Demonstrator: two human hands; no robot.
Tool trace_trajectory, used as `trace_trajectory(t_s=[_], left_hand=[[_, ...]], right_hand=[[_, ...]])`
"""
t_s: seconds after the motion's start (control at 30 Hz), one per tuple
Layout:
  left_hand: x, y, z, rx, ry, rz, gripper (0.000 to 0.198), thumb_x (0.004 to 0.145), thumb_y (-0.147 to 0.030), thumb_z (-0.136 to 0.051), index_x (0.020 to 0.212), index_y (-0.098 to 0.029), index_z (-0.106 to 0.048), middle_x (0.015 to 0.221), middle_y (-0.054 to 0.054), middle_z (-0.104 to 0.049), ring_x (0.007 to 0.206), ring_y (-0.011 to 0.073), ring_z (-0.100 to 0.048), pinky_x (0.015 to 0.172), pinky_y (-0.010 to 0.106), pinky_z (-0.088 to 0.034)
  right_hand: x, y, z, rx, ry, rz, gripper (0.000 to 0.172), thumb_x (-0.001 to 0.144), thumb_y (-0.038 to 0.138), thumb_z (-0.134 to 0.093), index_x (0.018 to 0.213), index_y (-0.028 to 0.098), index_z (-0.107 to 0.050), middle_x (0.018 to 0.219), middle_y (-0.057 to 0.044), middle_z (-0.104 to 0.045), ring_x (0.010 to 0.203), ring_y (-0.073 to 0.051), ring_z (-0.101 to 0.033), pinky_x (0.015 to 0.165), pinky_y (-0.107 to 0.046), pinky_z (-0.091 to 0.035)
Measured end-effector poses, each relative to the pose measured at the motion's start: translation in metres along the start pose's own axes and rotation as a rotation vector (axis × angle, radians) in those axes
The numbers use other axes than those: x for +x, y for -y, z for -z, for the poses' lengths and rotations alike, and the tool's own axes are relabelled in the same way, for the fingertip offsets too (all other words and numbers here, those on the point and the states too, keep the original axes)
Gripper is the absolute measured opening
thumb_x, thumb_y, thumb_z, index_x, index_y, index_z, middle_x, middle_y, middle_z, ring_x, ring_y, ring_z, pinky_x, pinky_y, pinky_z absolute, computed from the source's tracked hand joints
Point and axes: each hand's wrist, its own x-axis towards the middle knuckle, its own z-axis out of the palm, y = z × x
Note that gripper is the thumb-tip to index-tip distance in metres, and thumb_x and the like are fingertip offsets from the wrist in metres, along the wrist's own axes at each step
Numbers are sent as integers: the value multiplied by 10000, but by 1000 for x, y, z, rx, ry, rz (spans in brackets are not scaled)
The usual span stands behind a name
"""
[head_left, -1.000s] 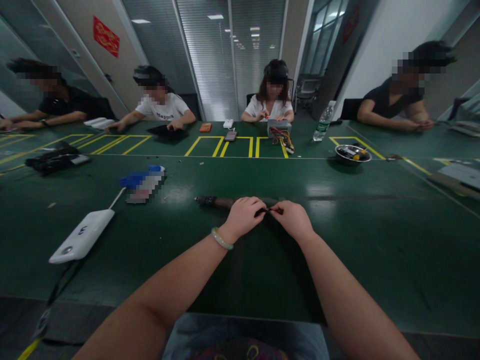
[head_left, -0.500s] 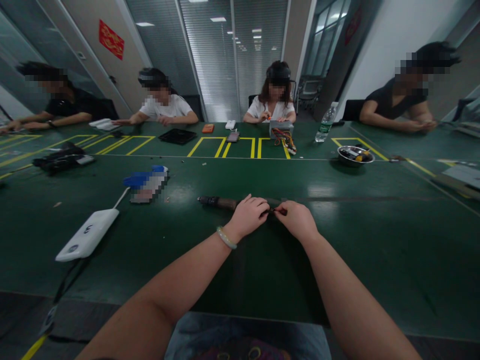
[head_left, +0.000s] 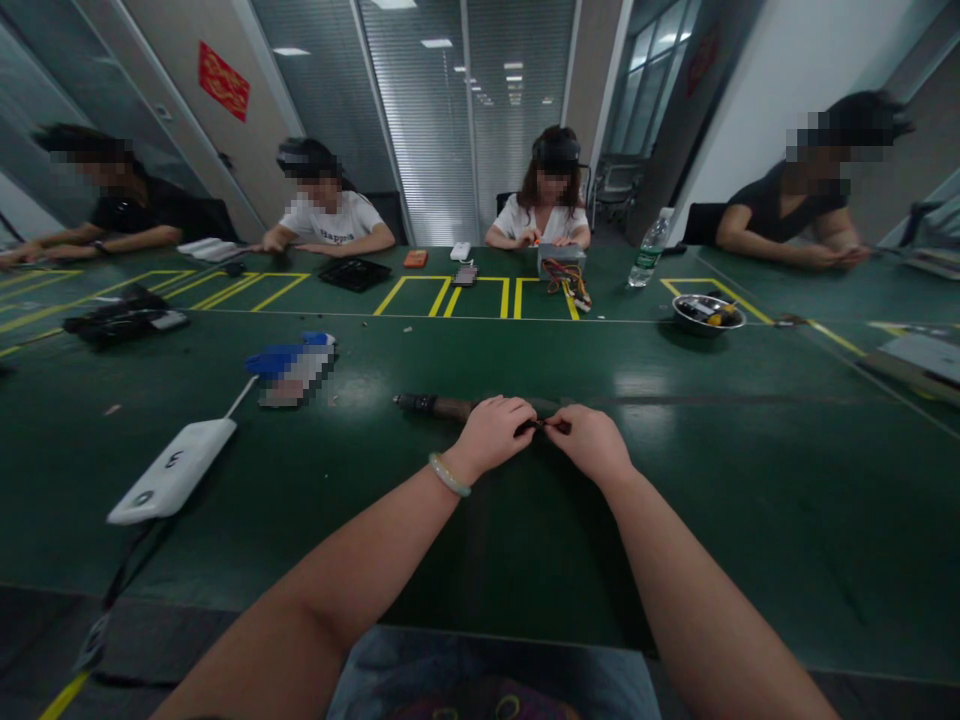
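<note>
A long dark tool (head_left: 448, 408), seemingly an electric screwdriver, lies crosswise on the green table beyond my hands. Its ribbed black tip points left, and its middle is hidden by my left hand (head_left: 498, 430). That hand, with a pale bangle at the wrist, is closed, its fingers curled toward a small dark piece (head_left: 538, 424). From the other side my right hand (head_left: 592, 437) meets it in a pinch, thumb and fingertips at the same small piece. The two sets of fingertips are almost touching. What exactly they grip is too small and covered to name.
On the left lie a white power bank (head_left: 176, 470) with a cable, a phone (head_left: 298, 375) and a blue item (head_left: 274, 360). Farther off stand a metal bowl (head_left: 709, 326), a water bottle (head_left: 649, 252) and a grey box (head_left: 561, 262) with wires. Several people sit across.
My hands stay close together by the tool, with only a slight shift of the fingertips at the small dark piece. The view has moved very slightly.
</note>
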Motion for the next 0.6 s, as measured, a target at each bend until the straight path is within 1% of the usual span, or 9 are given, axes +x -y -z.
trace_trajectory(t_s=[0.13, 0.33, 0.47, 0.6], left_hand=[[0, 0, 1, 0, 7, 0, 132, 860, -239, -581, 989, -225, -606, 1043, 26, -638, 999, 200, -592, 967, 396, -427], [0, 0, 2, -5, 9, 3, 125, 863, -243, -580, 982, -225, -612, 1032, 23, -642, 996, 200, -591, 962, 391, -425], [-1, 0, 3, -12, 5, 7, 131, 867, -242, -574, 990, -225, -615, 1035, 20, -642, 995, 192, -593, 946, 379, -435], [-1, 0, 4, -8, 9, 6, 138, 873, -252, -568, 998, -223, -618, 1046, 28, -641, 993, 197, -595, 955, 394, -431]], right_hand=[[1, 0, 0, -13, -3, -7, 57, 827, 258, -657, 837, 242, -711, 842, 20, -666, 725, -135, -596, 658, -242, -422], [1, 0, -2, -14, 25, -3, 70, 823, 280, -672, 849, 248, -728, 837, 20, -674, 734, -137, -608, 666, -246, -433], [1, 1, -1, 12, 23, -22, 88, 833, 289, -657, 852, 249, -733, 835, 21, -683, 733, -138, -620, 672, -251, -439], [0, 2, 0, 43, 26, -40, 100, 838, 312, -652, 845, 255, -734, 834, 20, -689, 739, -144, -629, 680, -254, -443]])
